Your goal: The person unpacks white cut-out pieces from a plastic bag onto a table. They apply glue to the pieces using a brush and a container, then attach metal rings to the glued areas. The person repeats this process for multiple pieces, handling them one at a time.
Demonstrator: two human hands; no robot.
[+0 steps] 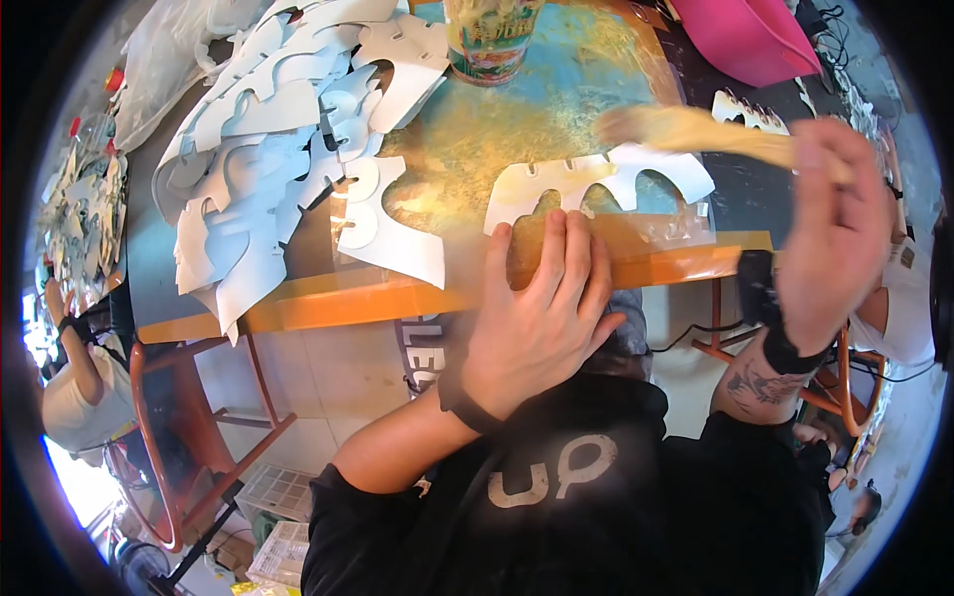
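Left hand (pixel 542 318) lies flat, fingers spread and pointing far, on the near edge of the table (pixel 328 303). Fingertips press the near margin of a white cutout (pixel 601 184); nothing is clamped, it is a hold-down with an open palm. The cutout lies flat on the tabletop, centre-right, just near of a printed cup (pixel 492 40) that stands at the far edge.

Right hand (pixel 835 228) is raised at right, closed around the handle of a brush (pixel 696 129). The brush is motion-blurred; its pale head hangs over the far right part of the cutout. Contact with the sheet cannot be told.

Left of the cutout: a loose pile of white cutouts (pixel 278 129), overlapping, some hanging past the near table edge. Far right: a pink sheet (pixel 745 35) and one more white piece (pixel 745 107). A clear plastic piece (pixel 681 230) lies just near of the cutout.

Handling judgement: the cutout looks like thin card, light, flat, fairly stiff in plane but easy to bend or crease at the narrow bridges between its arched notches. It would slide readily on the smooth top, so pressing down on a broad solid part suits it better than pinching. To lift, take it by a wide lobe at an edge, not by a thin neck.
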